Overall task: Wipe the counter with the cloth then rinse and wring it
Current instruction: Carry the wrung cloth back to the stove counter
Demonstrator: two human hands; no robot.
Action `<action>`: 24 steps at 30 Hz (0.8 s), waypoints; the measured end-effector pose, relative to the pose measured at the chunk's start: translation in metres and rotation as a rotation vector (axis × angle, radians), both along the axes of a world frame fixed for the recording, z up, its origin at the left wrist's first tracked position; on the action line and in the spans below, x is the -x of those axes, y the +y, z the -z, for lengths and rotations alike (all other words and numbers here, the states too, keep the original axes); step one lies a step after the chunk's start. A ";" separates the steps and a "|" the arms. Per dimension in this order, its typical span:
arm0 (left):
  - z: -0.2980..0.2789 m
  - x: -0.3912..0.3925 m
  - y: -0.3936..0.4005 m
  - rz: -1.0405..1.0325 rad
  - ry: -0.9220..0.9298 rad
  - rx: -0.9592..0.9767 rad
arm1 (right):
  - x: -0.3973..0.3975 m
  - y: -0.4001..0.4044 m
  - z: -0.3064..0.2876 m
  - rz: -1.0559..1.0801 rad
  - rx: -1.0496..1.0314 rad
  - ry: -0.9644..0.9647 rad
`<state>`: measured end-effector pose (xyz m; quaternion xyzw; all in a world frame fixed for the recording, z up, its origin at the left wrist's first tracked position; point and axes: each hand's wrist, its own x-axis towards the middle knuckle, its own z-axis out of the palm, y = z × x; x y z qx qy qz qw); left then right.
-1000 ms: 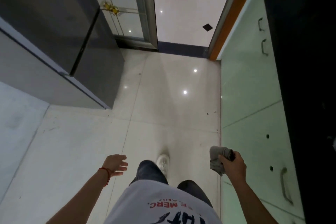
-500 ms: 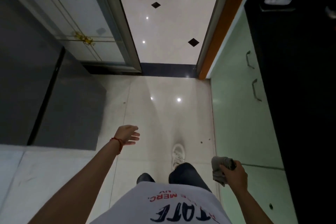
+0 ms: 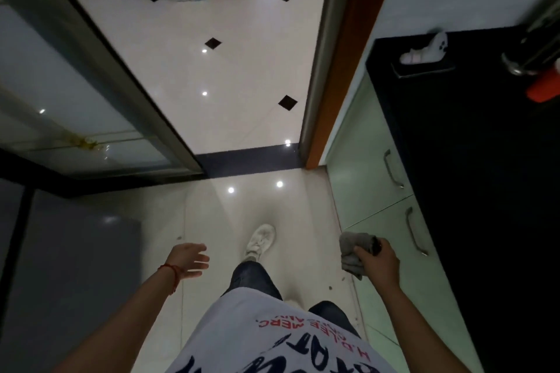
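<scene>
One grey cloth (image 3: 353, 251), bunched & crumpled, is gripped in the right hand (image 3: 377, 262), fingers clamped on it. Left hand (image 3: 189, 260) is held open, fingers apart, beside black surface (image 3: 485, 160).

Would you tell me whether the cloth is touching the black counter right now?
Apart. The head view shows the cloth bunched in the right hand, held over the floor beside the cabinet fronts, short of the counter.

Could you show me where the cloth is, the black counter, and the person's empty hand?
cloth (image 3: 354, 251): head view, on the grey bunched fabric gripped by the right hand (image 3: 377, 263).
black counter (image 3: 472, 160): head view, on its bare dark top.
left hand (image 3: 189, 260): head view, on the palm, fingers relaxed.
</scene>
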<state>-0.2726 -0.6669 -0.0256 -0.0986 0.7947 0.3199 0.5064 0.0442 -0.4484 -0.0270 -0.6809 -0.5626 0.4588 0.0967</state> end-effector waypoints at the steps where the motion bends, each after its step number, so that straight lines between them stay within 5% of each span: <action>1: 0.001 0.009 0.015 0.036 0.001 0.005 | 0.005 0.004 -0.001 0.014 -0.005 -0.007; 11: -0.011 0.062 0.259 0.769 0.012 -0.010 | 0.024 0.001 0.002 0.546 0.026 -0.077; 18: -0.021 -0.014 0.371 1.081 -0.051 -0.049 | 0.011 -0.031 -0.002 0.968 0.066 -0.045; 24: -0.020 -0.081 0.396 1.267 -0.101 -0.053 | -0.016 -0.036 -0.011 1.105 0.104 0.011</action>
